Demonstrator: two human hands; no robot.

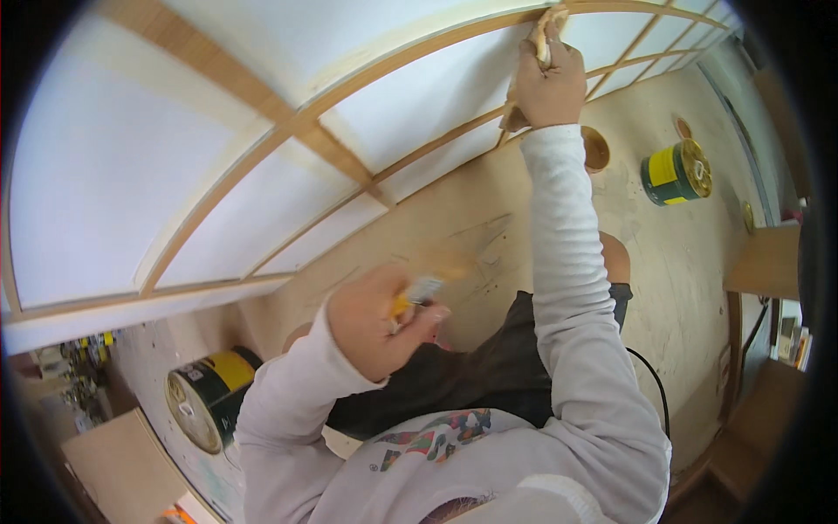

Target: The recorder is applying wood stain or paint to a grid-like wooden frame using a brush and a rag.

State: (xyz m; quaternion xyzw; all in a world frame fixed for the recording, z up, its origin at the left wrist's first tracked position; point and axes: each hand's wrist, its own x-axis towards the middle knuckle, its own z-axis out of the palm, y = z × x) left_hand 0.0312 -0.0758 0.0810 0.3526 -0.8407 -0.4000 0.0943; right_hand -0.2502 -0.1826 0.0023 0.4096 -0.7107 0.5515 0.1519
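My left hand [374,319] is closed around a paintbrush [425,290] with a yellow handle and a metal ferrule; its bristle end is smeared by motion. The brush is held in the air, apart from the panel. At the end of my outstretched arm, my right hand [552,86] grips a tan, crumpled cloth [548,39] and presses it at a wooden rail near the top. The large panel [301,115] has a light wooden lattice with white fields between the bars. Part of the cloth hangs below my fingers.
A brown bowl [597,150] sits beside my right sleeve, partly hidden. One green and yellow can [676,173] stands on the floor at the right, another can [209,395] at the lower left. Wooden furniture [766,262] borders the right side. A black cord [659,384] curves near my right elbow.
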